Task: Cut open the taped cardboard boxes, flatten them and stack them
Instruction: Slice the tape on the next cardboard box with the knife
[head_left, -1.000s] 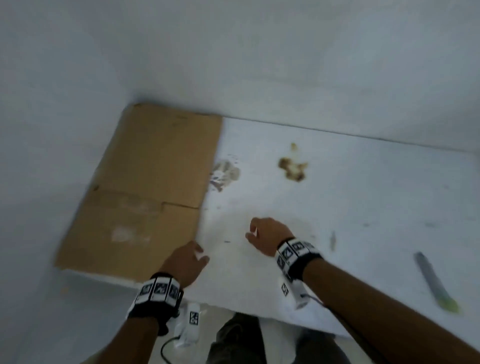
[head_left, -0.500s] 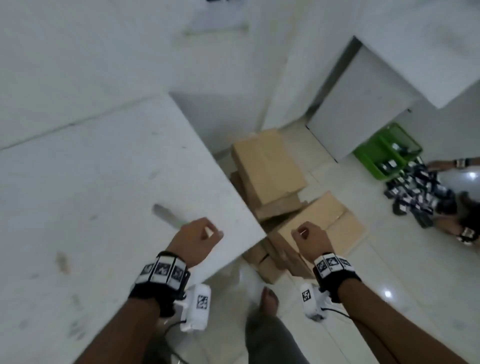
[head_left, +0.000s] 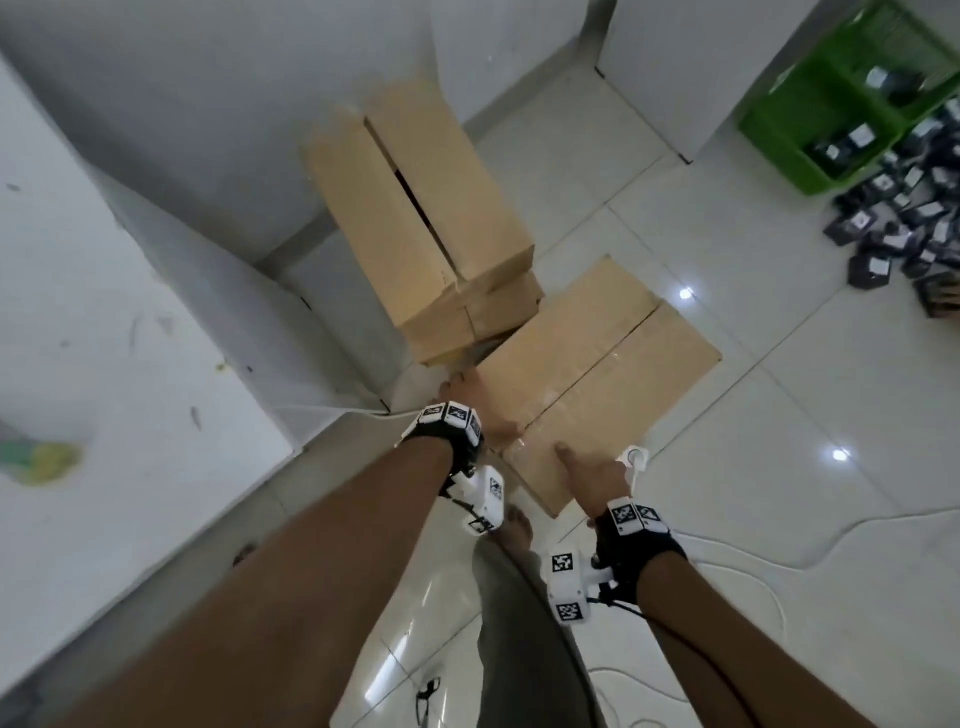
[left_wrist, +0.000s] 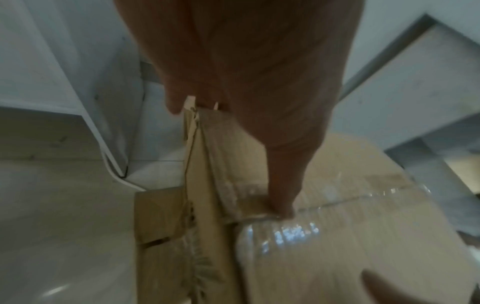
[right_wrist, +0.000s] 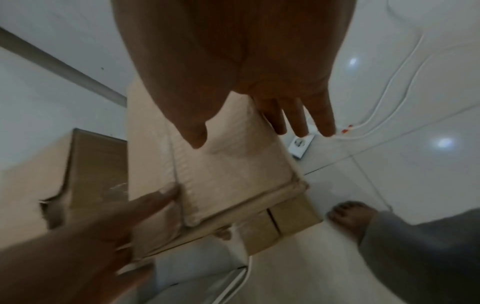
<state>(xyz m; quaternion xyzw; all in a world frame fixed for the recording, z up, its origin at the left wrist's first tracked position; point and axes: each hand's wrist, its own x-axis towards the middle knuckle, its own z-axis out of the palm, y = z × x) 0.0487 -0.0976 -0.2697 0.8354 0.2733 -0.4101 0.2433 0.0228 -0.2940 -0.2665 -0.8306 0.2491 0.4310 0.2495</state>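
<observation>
I saw the view had swung off the white tabletop (head_left: 130, 426), now filling the left of the frame, and down to the pale glossy tiled floor (head_left: 779, 467), which it had only half taken in half a second before; a second earlier it faced the table and a flattened sheet lying there. The two stacked brown cardboard boxes (head_left: 426, 218) stood at upper centre against the wall, and the flat-topped brown cardboard box sealed with clear tape (head_left: 597, 364) lay just below and right of them, mid-frame. Earlier both hands hung loosely curled in the air; now my left hand (head_left: 475, 410) gripped that box's near-left edge, thumb laid on the taped seam and fingers hooked over the edge, while my right hand (head_left: 592, 475) reached for its near-right corner with fingers spread, holding nothing. I judged this the pick-up of the next taped box. The green-tipped cutter (head_left: 36, 457) lay blurred at the table's left edge.
</observation>
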